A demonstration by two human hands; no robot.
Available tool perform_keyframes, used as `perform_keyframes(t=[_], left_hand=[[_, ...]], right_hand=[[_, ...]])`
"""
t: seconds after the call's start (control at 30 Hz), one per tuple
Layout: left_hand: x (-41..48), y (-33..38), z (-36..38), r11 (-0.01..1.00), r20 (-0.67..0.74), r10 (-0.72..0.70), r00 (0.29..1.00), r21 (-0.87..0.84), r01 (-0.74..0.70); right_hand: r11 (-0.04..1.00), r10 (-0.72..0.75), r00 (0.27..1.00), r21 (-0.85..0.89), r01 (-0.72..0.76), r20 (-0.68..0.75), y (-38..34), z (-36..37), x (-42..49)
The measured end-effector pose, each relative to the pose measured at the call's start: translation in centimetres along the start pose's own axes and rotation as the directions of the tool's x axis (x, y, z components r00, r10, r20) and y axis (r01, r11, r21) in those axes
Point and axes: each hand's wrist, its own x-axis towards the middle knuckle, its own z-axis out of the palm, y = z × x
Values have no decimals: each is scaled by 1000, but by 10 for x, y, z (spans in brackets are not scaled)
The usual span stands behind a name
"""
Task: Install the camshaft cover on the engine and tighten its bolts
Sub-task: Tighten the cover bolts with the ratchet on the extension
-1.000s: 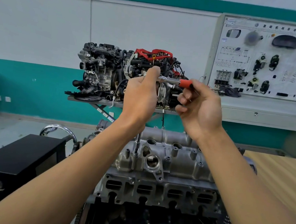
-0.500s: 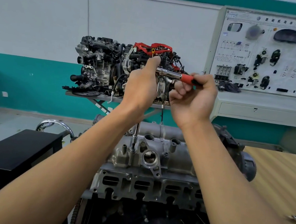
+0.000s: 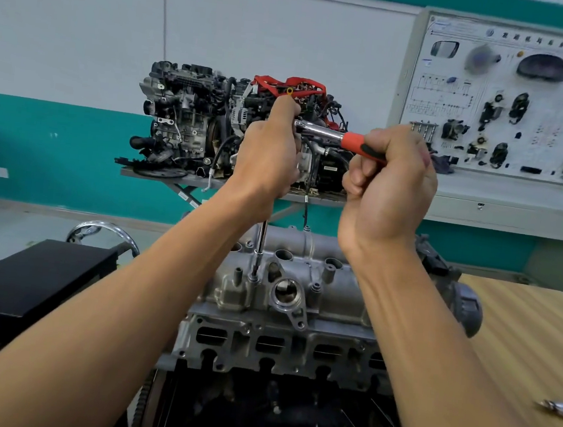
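Observation:
The grey aluminium camshaft cover (image 3: 331, 290) sits on top of the engine (image 3: 277, 350) in front of me. A ratchet wrench (image 3: 322, 131) with a red and black handle stands on a long extension bar (image 3: 260, 245) whose socket sits on a bolt at the cover's left part. My left hand (image 3: 269, 150) grips the ratchet head at the top of the bar. My right hand (image 3: 391, 186) is curled round the red handle, which points right.
A wooden table (image 3: 536, 341) lies to the right with a small metal tool (image 3: 560, 409) on it. A black box (image 3: 25, 288) stands at the left. Behind are a display engine (image 3: 212, 127) on a stand and a parts board (image 3: 508, 97) on the wall.
My right hand has swung the ratchet handle back and forth while the left hand stayed on the head. My view has dropped slightly, showing more of the table.

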Motion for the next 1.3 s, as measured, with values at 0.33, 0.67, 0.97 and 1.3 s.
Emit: perform_keyframes(t=[0.33, 0.67, 0.97, 1.3], left_hand=[[-14, -6, -13, 989, 76, 102, 992, -117, -93], [10, 12, 18, 998, 103, -6, 995, -57, 12], [-6, -11, 66, 996, 188, -43, 981, -70, 57], [-9, -16, 65, 999, 162, -12, 987, -46, 20]], right_hand=[[998, -46, 966, -40, 58, 255, -3, -16, 0], [978, 138, 979, -177, -112, 147, -21, -24, 43], [969, 157, 986, -201, -144, 50, -50, -72, 46], [968, 169, 984, -196, -156, 51, -46, -77, 44]])
